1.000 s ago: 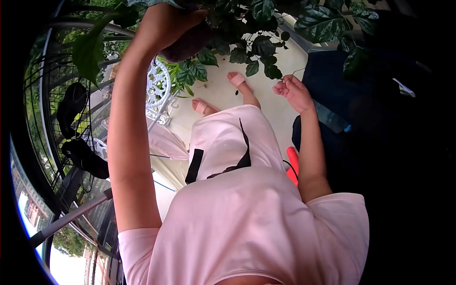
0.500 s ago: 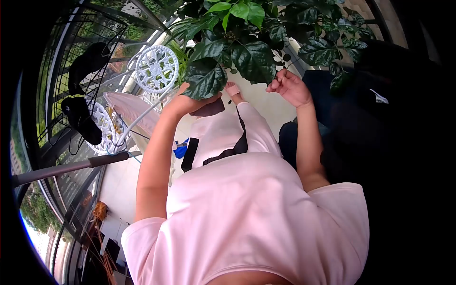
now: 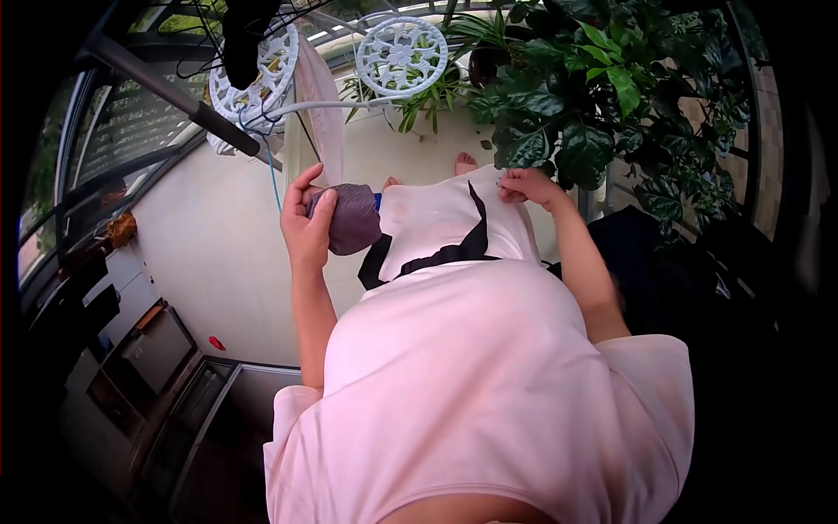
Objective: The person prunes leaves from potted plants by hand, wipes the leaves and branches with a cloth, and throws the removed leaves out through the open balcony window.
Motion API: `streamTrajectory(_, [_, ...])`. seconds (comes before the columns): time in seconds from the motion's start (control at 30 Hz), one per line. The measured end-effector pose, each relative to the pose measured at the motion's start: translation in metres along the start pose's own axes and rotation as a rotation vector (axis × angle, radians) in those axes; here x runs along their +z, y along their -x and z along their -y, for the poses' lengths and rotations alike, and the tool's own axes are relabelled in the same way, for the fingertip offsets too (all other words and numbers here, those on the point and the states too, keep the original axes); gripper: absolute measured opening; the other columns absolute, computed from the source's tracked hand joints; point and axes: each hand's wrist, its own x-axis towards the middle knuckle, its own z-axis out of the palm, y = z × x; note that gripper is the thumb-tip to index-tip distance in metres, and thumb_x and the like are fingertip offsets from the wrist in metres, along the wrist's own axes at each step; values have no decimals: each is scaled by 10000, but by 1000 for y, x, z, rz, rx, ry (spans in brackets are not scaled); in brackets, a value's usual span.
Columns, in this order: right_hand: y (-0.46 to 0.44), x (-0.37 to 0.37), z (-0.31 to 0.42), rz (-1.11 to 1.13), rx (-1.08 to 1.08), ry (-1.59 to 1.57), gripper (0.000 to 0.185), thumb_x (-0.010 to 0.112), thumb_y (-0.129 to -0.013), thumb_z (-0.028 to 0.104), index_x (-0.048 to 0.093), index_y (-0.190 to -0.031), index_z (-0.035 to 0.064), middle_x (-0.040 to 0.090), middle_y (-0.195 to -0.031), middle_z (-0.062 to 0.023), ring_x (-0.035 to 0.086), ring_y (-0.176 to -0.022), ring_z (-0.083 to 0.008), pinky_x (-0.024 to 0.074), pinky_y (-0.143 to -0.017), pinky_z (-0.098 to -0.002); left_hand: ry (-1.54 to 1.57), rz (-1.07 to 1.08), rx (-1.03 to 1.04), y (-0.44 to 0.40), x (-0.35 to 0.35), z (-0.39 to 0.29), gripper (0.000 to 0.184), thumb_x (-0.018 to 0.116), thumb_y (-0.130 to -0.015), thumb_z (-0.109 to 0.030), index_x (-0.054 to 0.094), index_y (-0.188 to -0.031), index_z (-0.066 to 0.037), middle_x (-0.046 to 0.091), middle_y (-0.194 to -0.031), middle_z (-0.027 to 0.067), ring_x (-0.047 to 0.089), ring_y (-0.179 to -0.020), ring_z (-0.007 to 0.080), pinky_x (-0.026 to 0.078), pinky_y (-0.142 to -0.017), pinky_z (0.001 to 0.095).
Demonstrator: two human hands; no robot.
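My left hand (image 3: 307, 218) is closed around a bunched purple-grey cloth (image 3: 347, 218), thumb on the near side. It is left of my lap, apart from the leaves. My right hand (image 3: 528, 189) is closed, its fingertips pinched together just below the lower leaves of a big potted plant (image 3: 589, 144) with dark, glossy foliage. Whether anything small is between those fingers I cannot make out. A black strap (image 3: 449, 254) lies across the pale pink clothing (image 3: 489, 349) on my body.
A white metal plant stand (image 3: 401, 57) with round openwork tops stands ahead. A grey pole (image 3: 188, 105) slants in from the upper left, near a pink fabric panel (image 3: 321, 109). Dark clothing (image 3: 646, 271) is at the right. A small red object (image 3: 216, 343) lies on the pale floor (image 3: 209, 244).
My left hand has left the leaf and moved left and nearer with the cloth. The view has turned left, so the plant sits farther right. My right hand's fingers have curled in more.
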Motion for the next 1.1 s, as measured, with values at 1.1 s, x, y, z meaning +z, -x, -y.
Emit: streamTrajectory(1.1, [-64,540,451,707,-514,922,282,510,-929,278,635,-947,25,566,-567,-15,444,-416,-61,350,-402,-205,936,-1060,36,135,-300,116,171,552,-901,-192,526,-995,-52,594,-907,65,591,-806,140,511,-697,280])
